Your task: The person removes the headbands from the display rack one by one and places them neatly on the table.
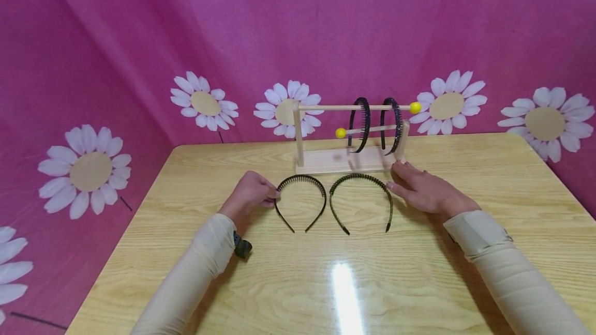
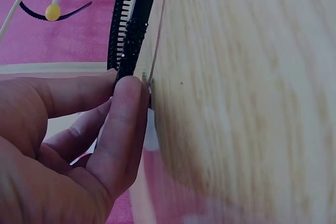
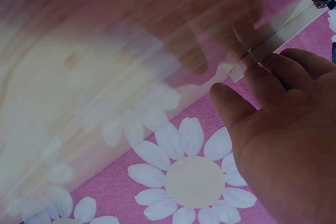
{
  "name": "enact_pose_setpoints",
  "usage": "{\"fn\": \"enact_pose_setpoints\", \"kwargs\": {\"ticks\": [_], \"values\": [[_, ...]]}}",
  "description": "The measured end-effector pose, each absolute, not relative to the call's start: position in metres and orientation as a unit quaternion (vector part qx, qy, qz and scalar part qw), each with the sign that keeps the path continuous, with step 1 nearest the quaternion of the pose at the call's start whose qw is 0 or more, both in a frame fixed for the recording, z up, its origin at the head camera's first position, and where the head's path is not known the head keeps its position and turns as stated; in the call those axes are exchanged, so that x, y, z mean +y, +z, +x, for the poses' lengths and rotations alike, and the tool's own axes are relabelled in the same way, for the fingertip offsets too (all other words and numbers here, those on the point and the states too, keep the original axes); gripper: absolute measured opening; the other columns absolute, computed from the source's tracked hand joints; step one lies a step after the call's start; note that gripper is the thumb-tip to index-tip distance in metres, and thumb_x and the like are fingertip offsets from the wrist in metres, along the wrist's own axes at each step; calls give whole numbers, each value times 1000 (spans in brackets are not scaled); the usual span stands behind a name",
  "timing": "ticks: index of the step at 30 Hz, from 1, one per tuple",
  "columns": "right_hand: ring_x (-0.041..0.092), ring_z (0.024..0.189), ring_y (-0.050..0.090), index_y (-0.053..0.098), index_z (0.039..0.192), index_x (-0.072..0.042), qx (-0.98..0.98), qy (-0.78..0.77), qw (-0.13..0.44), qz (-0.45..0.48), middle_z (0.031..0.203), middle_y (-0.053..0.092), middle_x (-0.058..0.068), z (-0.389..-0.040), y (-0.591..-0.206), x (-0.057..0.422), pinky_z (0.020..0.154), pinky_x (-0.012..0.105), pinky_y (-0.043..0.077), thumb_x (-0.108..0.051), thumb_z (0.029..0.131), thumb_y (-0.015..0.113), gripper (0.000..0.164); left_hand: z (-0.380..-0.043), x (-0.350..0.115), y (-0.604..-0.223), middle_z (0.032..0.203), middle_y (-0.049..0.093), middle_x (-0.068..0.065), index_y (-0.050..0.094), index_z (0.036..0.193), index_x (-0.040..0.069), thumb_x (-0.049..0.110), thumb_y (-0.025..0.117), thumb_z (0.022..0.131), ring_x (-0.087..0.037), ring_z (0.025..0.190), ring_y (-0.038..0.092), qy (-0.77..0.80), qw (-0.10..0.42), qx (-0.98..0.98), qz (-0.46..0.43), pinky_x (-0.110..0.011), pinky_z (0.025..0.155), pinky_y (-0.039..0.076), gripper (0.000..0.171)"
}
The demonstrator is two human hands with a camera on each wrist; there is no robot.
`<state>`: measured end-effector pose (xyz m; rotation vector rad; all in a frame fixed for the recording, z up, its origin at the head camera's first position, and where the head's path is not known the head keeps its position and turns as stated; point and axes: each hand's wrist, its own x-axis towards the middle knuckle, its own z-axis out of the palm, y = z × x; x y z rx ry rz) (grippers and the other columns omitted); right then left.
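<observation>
My left hand (image 1: pixel 250 191) pinches the left side of a black toothed headband (image 1: pixel 304 177) that lies on the table with its ends toward me. In the left wrist view, thumb and fingers grip this headband (image 2: pixel 137 30) at its side. A second, dark beaded-looking headband (image 1: pixel 360 176) lies just right of it. My right hand (image 1: pixel 426 190) has its fingers stretched out, fingertips right at the near right corner of a wooden stand (image 1: pixel 326 161), its thumb beside the second headband. In the right wrist view that hand (image 3: pixel 286 124) holds nothing.
Two more dark headbands, one on the left (image 1: pixel 365 123) and one on the right (image 1: pixel 398 128), hang on the stand's rods. Yellow balls (image 1: pixel 415 108) cap the rod ends. The stand is near the back edge of the wooden table (image 1: pixel 279 283), before a pink flowered curtain (image 1: pixel 326 25).
</observation>
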<state>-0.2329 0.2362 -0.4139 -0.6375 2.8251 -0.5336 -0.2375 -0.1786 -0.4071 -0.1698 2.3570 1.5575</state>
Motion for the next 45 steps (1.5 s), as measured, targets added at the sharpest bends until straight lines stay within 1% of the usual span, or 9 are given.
{"fn": "enact_pose_setpoints", "kwargs": {"ticks": [6, 13, 18, 24, 29, 35, 38, 42, 45], "values": [[45, 148, 14, 22, 157, 3, 953, -185, 96, -218, 162, 15, 27, -233, -414, 237, 115, 65, 19, -54, 107, 35, 77, -237, -178, -405, 84, 73, -16, 74, 95, -12, -3, 74, 87, -18, 68, 69, 523, 152, 837, -46, -32, 65, 61, 11], [45, 148, 12, 21, 157, 2, 954, -188, 101, -212, 162, 13, 27, -233, -414, 237, 115, 65, 17, -54, 107, 35, 77, -236, -184, -397, 85, 74, -11, 78, 93, -3, 12, 79, 88, -20, 71, 71, 470, 143, 871, -27, -32, 70, 61, 16], [45, 148, 12, 21, 157, 2, 953, -190, 104, -212, 162, 13, 27, -233, -414, 237, 116, 64, 17, -56, 106, 34, 78, -239, -186, -385, 79, 73, -9, 80, 95, 1, 22, 79, 88, -19, 69, 69, 421, 125, 899, -7, -32, 77, 55, 22], [46, 147, 14, 23, 156, 4, 953, -189, 99, -213, 161, 16, 29, -234, -414, 236, 115, 64, 17, -55, 107, 33, 77, -243, -179, -373, 87, 75, -11, 79, 103, 4, 28, 80, 89, -24, 79, 72, 419, 104, 902, 7, -35, 79, 56, 28], [45, 148, 14, 24, 156, 4, 954, -189, 102, -210, 161, 16, 28, -234, -414, 237, 116, 64, 18, -55, 107, 32, 77, -242, -161, -367, 93, 74, -8, 79, 103, 4, 26, 80, 89, -24, 83, 72, 444, 77, 893, 15, -34, 74, 59, 26], [45, 147, 16, 25, 155, 5, 955, -185, 95, -211, 161, 17, 28, -234, -415, 239, 115, 64, 19, -53, 107, 34, 75, -241, -129, -359, 92, 74, -9, 78, 105, 1, 20, 81, 88, -28, 85, 71, 485, 37, 873, 40, -30, 66, 59, 26], [45, 147, 16, 26, 155, 5, 955, -184, 93, -214, 161, 18, 28, -236, -416, 239, 115, 64, 19, -53, 107, 33, 75, -241, -115, -355, 93, 74, -9, 77, 108, 0, 19, 81, 88, -25, 87, 71, 499, 23, 865, 49, -31, 69, 59, 28], [45, 147, 16, 26, 156, 3, 954, -187, 98, -211, 161, 17, 27, -237, -416, 239, 115, 64, 19, -54, 107, 33, 75, -241, -100, -351, 97, 73, -9, 76, 111, 1, 19, 81, 88, -18, 85, 71, 522, 25, 851, 54, -37, 75, 60, 30], [45, 147, 16, 25, 157, 1, 954, -189, 100, -209, 161, 17, 27, -236, -415, 239, 115, 65, 19, -55, 107, 32, 75, -242, -92, -349, 96, 73, -8, 76, 113, 2, 19, 81, 88, -23, 85, 72, 538, 27, 841, 55, -36, 73, 60, 31]]}}
